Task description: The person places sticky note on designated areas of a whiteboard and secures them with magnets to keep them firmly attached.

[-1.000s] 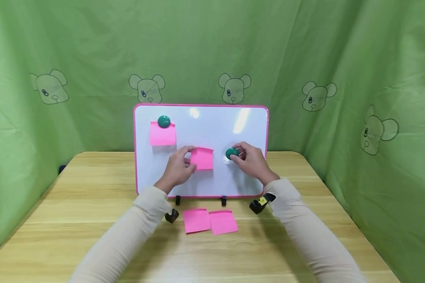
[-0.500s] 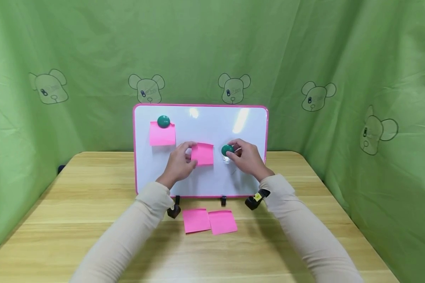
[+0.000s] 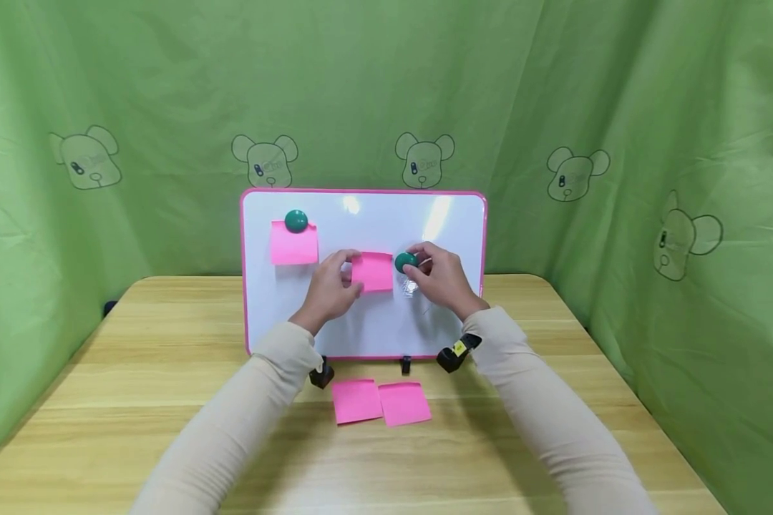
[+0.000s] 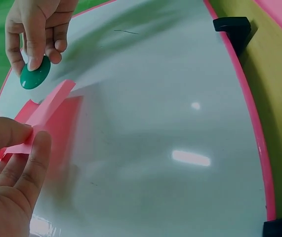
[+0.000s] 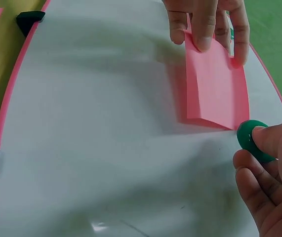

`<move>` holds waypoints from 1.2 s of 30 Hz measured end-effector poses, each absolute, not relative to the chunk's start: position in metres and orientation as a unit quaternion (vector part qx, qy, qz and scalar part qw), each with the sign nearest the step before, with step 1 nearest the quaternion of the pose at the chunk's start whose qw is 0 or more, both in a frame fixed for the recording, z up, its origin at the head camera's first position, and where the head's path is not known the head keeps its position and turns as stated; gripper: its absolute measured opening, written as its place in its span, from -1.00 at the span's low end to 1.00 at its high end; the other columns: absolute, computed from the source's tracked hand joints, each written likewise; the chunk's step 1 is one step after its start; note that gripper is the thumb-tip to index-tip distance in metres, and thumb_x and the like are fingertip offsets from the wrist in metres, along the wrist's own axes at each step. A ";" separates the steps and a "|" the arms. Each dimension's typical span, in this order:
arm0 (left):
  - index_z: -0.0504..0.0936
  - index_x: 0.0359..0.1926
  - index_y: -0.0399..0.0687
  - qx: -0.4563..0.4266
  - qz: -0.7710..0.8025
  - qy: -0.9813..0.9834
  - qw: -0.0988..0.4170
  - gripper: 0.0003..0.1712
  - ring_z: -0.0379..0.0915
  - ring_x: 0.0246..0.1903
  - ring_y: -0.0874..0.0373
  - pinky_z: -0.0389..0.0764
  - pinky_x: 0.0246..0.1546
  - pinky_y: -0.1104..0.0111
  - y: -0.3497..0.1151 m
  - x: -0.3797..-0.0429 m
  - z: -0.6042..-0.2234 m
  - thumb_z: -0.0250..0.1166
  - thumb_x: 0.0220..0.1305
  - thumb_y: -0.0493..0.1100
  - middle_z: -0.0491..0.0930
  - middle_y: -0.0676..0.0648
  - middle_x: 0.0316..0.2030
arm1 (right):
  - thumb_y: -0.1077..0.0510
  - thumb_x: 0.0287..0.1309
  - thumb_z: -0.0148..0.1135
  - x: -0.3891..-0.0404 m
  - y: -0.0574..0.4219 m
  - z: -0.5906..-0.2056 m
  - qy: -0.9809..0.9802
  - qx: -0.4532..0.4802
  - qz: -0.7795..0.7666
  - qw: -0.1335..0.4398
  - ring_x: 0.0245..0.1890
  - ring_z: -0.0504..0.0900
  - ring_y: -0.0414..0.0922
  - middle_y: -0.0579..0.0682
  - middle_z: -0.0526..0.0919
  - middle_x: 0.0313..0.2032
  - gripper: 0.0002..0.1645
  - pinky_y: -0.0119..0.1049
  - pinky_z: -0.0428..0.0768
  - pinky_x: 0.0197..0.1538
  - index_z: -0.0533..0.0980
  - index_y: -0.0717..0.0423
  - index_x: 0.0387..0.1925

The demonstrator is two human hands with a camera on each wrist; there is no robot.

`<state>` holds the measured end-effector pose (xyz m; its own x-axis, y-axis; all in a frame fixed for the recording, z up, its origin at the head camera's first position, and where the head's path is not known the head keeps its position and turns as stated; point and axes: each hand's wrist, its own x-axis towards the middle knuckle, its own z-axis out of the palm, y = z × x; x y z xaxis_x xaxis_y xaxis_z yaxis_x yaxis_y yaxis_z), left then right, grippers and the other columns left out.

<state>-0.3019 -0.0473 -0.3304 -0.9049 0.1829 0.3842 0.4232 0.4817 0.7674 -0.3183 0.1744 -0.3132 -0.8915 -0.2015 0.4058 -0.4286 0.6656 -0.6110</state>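
Note:
My left hand pinches the left edge of a pink sticky note in front of the whiteboard. In the right wrist view the note is bent along a crease and casts a shadow on the board. Thumb and fingers of my right hand pinch a round green magnet, close by the note's upper right corner. Another green magnet sits over the top edge of a second pink note at the board's upper left.
Two pink sticky notes lie side by side on the wooden table before the board. Black feet support the board's lower edge. A green curtain hangs behind and along both sides.
My left hand has raised the sticky note and shifted it slightly right. My right hand has carried the magnet left and up, narrowing the gap to the note.

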 end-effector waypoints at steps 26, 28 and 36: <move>0.43 0.24 -0.14 -0.143 -0.437 -0.877 0.137 -0.42 0.42 -0.20 0.07 0.58 -0.27 0.32 -0.040 -0.316 -0.313 0.35 0.18 -0.31 0.45 -0.10 -0.07 | 0.19 0.21 0.31 -0.335 0.151 -0.302 -0.885 0.183 0.386 0.187 -0.28 0.62 -0.05 0.10 0.62 -0.22 -0.66 -0.22 0.63 -0.22 0.50 0.19 0.00; 0.43 0.23 -0.15 -0.144 -0.438 -0.877 0.138 -0.43 0.43 -0.19 0.06 0.59 -0.25 0.31 -0.040 -0.317 -0.311 0.35 0.18 -0.31 0.45 -0.11 -0.07 | 0.18 0.21 0.31 -0.336 0.149 -0.300 -0.885 0.180 0.386 0.188 -0.27 0.62 -0.05 0.10 0.62 -0.22 -0.66 -0.23 0.63 -0.21 0.50 0.19 0.00; 0.43 0.23 -0.17 -0.140 -0.447 -0.873 0.135 -0.43 0.45 -0.16 0.05 0.62 -0.23 0.31 -0.038 -0.319 -0.305 0.34 0.19 -0.32 0.44 -0.14 -0.04 | 0.17 0.21 0.31 -0.340 0.141 -0.294 -0.882 0.178 0.388 0.198 -0.27 0.61 -0.06 0.10 0.62 -0.25 -0.68 -0.25 0.63 -0.19 0.50 0.20 -0.03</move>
